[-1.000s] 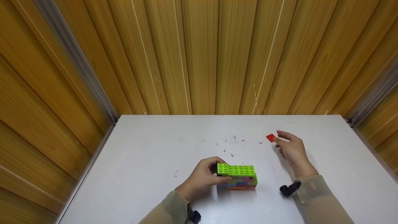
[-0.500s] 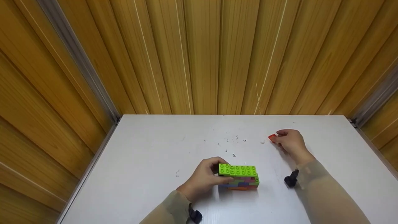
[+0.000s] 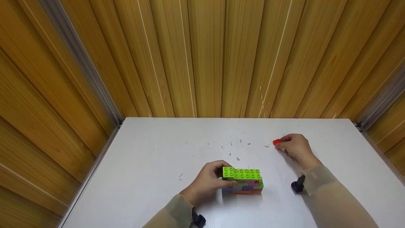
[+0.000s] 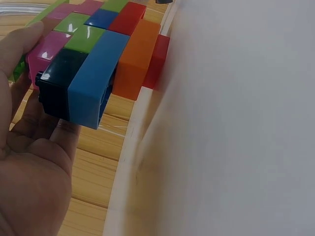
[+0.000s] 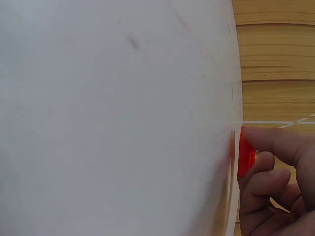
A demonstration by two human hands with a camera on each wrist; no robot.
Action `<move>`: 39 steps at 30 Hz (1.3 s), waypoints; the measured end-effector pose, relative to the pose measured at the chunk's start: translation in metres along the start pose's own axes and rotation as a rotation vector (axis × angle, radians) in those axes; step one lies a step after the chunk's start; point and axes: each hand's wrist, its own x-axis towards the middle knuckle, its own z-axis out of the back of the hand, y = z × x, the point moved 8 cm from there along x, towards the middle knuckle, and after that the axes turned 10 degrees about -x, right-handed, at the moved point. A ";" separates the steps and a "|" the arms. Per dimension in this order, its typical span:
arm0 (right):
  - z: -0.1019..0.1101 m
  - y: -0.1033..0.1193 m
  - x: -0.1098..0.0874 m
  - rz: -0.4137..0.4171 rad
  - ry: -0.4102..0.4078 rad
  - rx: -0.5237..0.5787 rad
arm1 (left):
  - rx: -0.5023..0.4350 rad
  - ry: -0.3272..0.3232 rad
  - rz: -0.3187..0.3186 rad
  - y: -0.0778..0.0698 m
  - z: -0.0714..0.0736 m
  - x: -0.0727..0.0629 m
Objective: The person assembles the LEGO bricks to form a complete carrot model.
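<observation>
My left hand (image 3: 205, 180) grips the left end of a wall of toy building bricks (image 3: 243, 174), thumb on the near side and fingers behind. Bright green studded bricks top it. From the left wrist view, its side shows pink, green, blue and red bricks, with a dark brick (image 4: 60, 81), a light blue brick (image 4: 93, 81) and an orange brick (image 4: 135, 61) towards the bottom. Farther back on the right, my right hand (image 3: 298, 148) pinches a small red toy brick (image 3: 277, 141) between thumb and fingers. The right wrist view shows that red brick (image 5: 245, 152) edge-on, close to the table surface.
The white table (image 3: 152, 158) carries small dark marks and scuffs around its middle. Wood-patterned panels (image 3: 205, 57) rise behind its back edge and at both sides. Black straps with small mounts (image 3: 297, 185) sit on both wrists.
The right hand has closed its fingers on the red brick, which lay flat on the table and now appears tilted. The left hand and the brick wall have hardly moved.
</observation>
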 end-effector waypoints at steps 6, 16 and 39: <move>0.003 0.006 -0.013 0.022 0.014 -0.032 | 0.022 -0.002 -0.015 -0.001 0.001 0.001; 0.002 0.035 -0.050 0.214 -0.020 -0.131 | 0.001 0.015 -0.025 0.000 0.000 0.000; -0.010 0.089 -0.122 0.556 0.174 0.092 | 0.005 0.012 0.000 0.000 0.000 0.000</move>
